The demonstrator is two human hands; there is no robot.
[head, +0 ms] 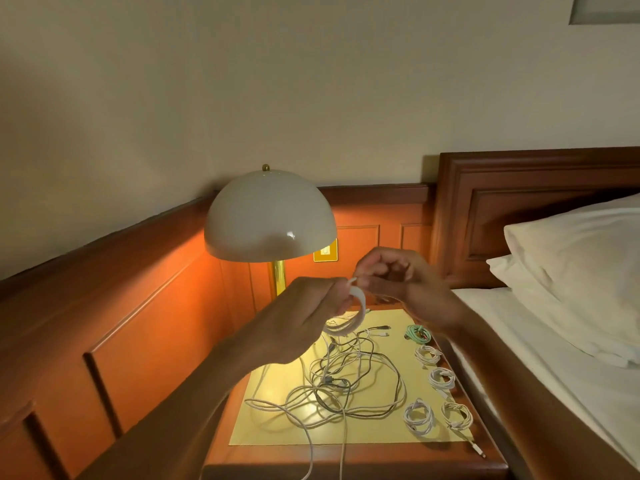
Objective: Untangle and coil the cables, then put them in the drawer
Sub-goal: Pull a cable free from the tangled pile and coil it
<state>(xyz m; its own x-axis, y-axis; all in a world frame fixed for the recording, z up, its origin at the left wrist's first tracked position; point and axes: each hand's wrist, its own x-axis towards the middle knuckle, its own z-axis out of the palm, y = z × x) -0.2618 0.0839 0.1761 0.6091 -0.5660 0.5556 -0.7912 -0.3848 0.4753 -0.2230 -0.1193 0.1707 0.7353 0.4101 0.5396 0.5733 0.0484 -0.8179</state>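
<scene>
Hands meet in the air above the front of the lamp stem. The left hand (304, 313) curls its fingers round a small white cable coil (356, 315), and the right hand (391, 275), fingers bent, pinches the top of that coil, where a short end sticks up.

Below them, a loose tangle of white and dark cables (346, 386) covers the middle of the pale yellow nightstand top (263, 427). Two white strands from it run off the front edge. Along the right edge, one green coiled cable (419, 334) and four white coiled cables (442, 377) sit in a rough row, near the white-sheeted bed (554, 341). Bare yellow surface shows at the front left corner. The white dome lamp (270, 216) stands at the back, against the wood-panelled wall (138, 323).
</scene>
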